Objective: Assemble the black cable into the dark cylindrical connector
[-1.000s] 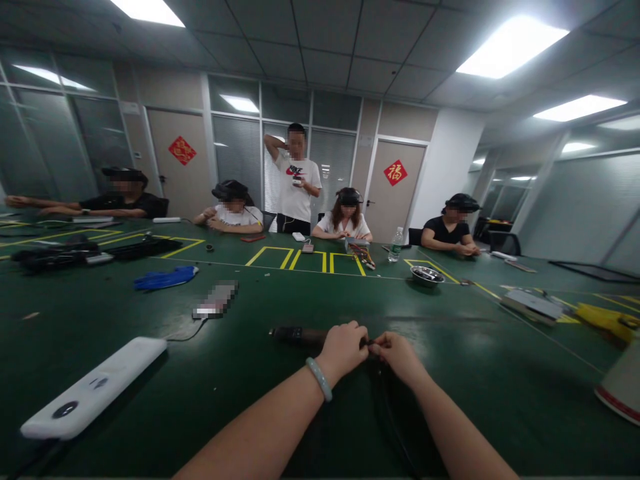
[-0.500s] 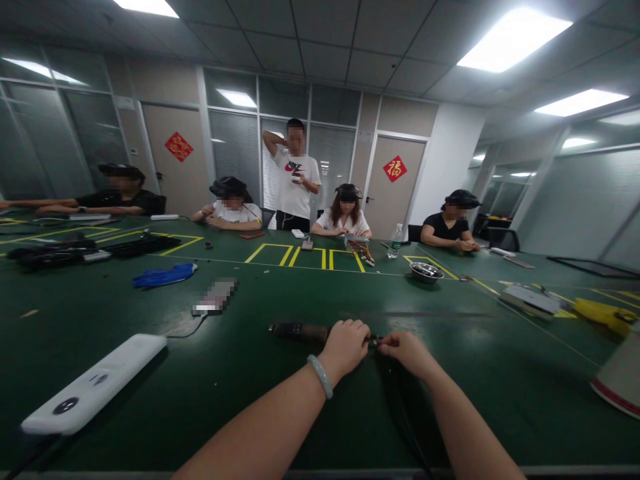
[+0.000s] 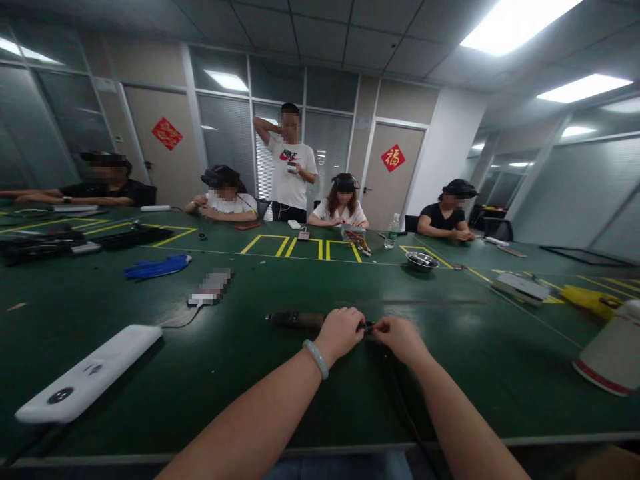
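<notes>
Dark stick-shaped tool [image 3: 295,319]: lies flat on the green table [image 3: 240,387] in mid-view, handle pointing to 9 o'clock. The left hand [image 3: 343,331], a pale bracelet [image 3: 315,358] at its wrist, is clenched over the tool's 3 o'clock end. The right hand [image 3: 400,335] pinches a small dark tip [image 3: 369,327] there between thumb and forefinger. A black cable [image 3: 400,400] runs from under the hands toward 6 o'clock. Handling, judged: rigid, light, a rounded body apt to roll. Best gripped round the handle, well back from the fine tip, which looks the delicate part, while the limp cable may drag or snag. Containers from the tool, by apparent size: white paper cup [image 3: 607,357] with a red rim, tipped over at 3 o'clock, inside hidden; metal bowl [image 3: 421,261] at 1 o'clock, contents not discernible; clear bottle [image 3: 393,231] beyond it, fill level too small to tell. Loose items: white oblong device [image 3: 90,380] at 8 o'clock; blue glove [image 3: 157,267] at 10 o'clock.
</notes>
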### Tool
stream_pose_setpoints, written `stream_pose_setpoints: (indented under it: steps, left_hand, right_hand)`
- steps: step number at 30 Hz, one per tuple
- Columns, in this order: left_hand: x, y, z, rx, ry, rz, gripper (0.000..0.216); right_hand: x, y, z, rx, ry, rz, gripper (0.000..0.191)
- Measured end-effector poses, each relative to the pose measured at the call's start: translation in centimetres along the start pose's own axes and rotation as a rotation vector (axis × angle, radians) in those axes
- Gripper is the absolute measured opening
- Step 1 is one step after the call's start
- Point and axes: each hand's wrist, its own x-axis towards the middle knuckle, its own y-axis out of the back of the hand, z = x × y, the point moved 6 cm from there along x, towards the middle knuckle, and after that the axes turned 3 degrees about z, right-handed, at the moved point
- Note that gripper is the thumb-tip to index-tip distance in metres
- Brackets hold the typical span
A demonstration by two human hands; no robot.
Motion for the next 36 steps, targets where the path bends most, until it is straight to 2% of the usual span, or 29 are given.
stream_pose_setpoints:
  steps: [5, 17, 26, 36]
  left_hand:
    - [0.0, 0.1, -0.1, -0.013, 0.013, -0.026, 0.017]
    - [0.0, 0.1, -0.1, -0.038, 0.045, -0.064, 0.021]
    - [0.1, -0.1, -0.1, -0.038, 0.042, -0.039, 0.016]
    - [0.1, -0.1, -0.3, -0.054, 0.054, -0.009, 0.015]
  right_hand:
    - [0.0, 0.6, 0.2, 0.006, -0.019, 0.047, 0.015]
    - [0.3, 0.0, 0.6, 0.039, -0.054, 0.031, 0.016]
    - [0.1, -0.8, 0.1, 0.103, -0.029, 0.019, 0.016]
    - [0.4, -1.0, 0.9, 0.120, -0.086, 0.017, 0.018]
